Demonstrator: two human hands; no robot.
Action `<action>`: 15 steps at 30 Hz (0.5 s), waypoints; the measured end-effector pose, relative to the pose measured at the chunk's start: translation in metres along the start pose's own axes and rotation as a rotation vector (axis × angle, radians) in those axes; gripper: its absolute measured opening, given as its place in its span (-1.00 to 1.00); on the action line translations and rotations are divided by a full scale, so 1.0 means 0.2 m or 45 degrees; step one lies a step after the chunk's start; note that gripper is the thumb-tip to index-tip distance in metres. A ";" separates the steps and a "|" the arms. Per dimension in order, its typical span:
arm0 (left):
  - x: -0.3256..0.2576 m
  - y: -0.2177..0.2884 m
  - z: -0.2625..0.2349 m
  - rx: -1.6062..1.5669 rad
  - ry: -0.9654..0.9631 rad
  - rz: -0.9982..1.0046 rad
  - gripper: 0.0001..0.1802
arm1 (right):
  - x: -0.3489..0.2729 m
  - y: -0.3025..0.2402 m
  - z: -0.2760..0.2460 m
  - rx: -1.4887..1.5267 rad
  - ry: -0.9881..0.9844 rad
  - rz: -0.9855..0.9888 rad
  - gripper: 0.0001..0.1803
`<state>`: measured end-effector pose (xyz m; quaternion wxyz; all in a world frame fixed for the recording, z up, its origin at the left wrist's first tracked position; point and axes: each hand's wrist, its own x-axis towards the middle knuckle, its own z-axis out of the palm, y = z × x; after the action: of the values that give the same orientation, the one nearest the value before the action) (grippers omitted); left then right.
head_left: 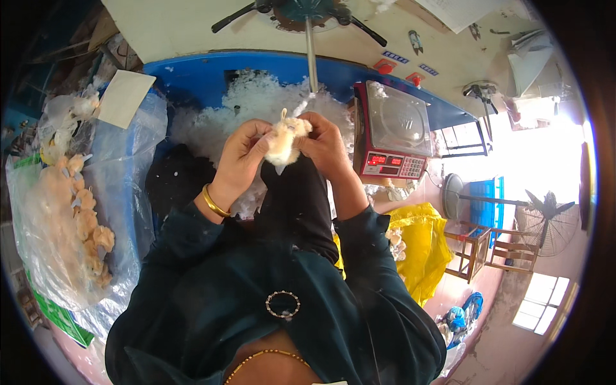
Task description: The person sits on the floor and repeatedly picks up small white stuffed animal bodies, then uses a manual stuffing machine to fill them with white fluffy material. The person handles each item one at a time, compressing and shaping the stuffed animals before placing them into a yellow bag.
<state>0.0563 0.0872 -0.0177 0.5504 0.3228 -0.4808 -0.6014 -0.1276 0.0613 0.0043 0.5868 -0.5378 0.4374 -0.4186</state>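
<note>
Heaped white fluffy fibre (247,99) lies beyond the left hand (244,149) and right hand (325,146), both pinched on the small tan-and-white plush piece (282,142) between them, which could slip if either grip slackens or catch stray fluff

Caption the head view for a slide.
Left hand and right hand hold a plush toy near white fluff and a scale.

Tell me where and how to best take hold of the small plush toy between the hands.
I'd pinch the plush toy by its pale lower part, coming from the near side. The left hand and right hand hold its left and right edges, while that end looks free. The loop at its far end sticks out too, but looks thin.
</note>
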 end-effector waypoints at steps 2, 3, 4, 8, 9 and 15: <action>0.02 0.09 0.06 0.043 -0.053 0.017 -0.79 | -0.01 0.02 -0.04 -0.155 0.084 -0.095 -0.78; 0.03 0.07 0.06 0.182 -0.063 -0.004 -0.78 | -0.01 -0.01 -0.05 -0.224 0.099 -0.081 -0.79; 0.05 0.04 0.06 0.321 -0.072 -0.025 -0.76 | -0.02 -0.06 -0.05 -0.294 0.115 -0.067 -0.79; 0.20 0.07 0.17 0.005 0.084 -0.023 -0.77 | 0.02 -0.15 -0.04 -0.082 0.303 -0.047 -0.78; 0.26 0.06 0.16 -0.017 0.098 -0.063 -0.79 | 0.04 -0.16 -0.04 0.029 0.367 -0.029 -0.77; 0.78 -0.02 0.12 -0.039 0.221 -0.009 -0.82 | 0.61 -0.11 -0.12 0.149 0.592 -0.370 -0.76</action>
<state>0.0044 -0.0591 0.0082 0.5928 0.3667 -0.4209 -0.5805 -0.1184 -0.0645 0.0171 0.4346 -0.4497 0.4535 -0.6350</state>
